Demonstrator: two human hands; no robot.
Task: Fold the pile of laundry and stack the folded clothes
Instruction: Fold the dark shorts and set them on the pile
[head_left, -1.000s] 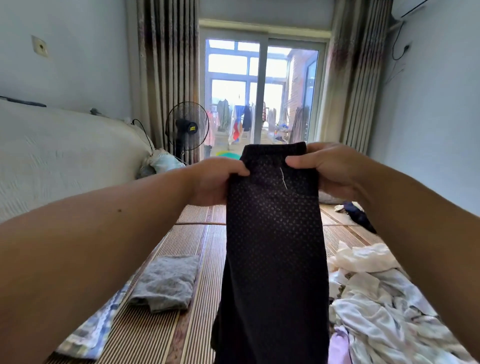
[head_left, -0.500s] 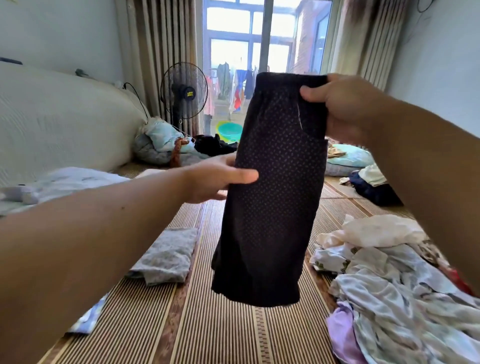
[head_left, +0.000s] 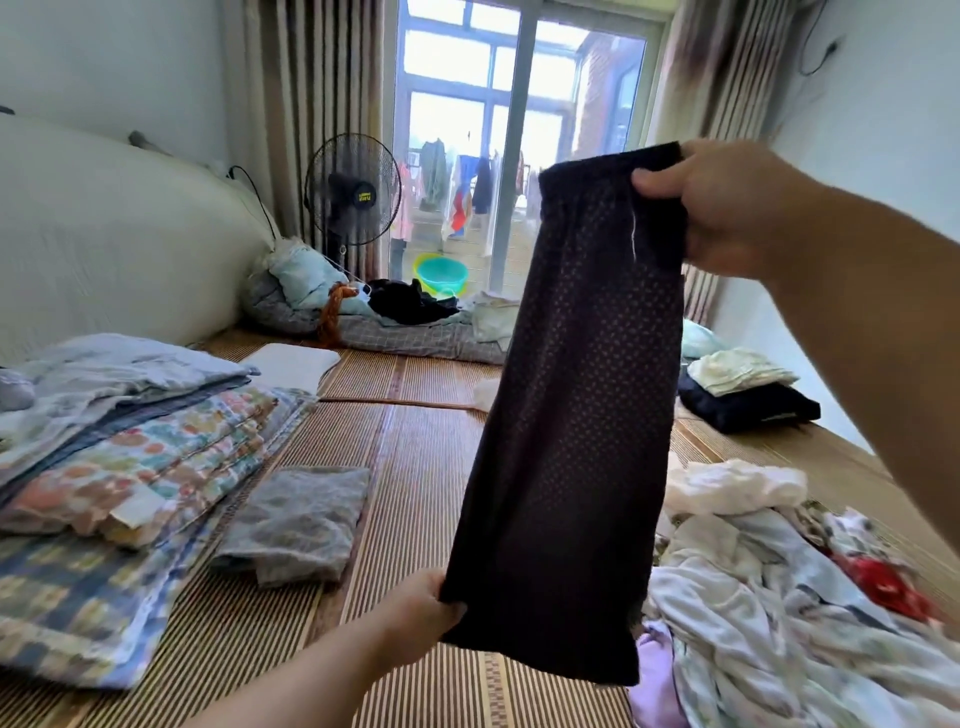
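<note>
My left grip (head_left: 421, 608) has dropped to clamp the hem of the dark shorts (head_left: 571, 415) hanging mid-frame; my right grip (head_left: 727, 208) stays clamped on the waistband, upper right. Hem-to-waist fold comes next, I judge.

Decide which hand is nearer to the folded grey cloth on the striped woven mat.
Left. The left hand grips the hem of the dark dotted shorts just right of the folded grey cloth; the right hand holds the waistband high, farther off.
</note>
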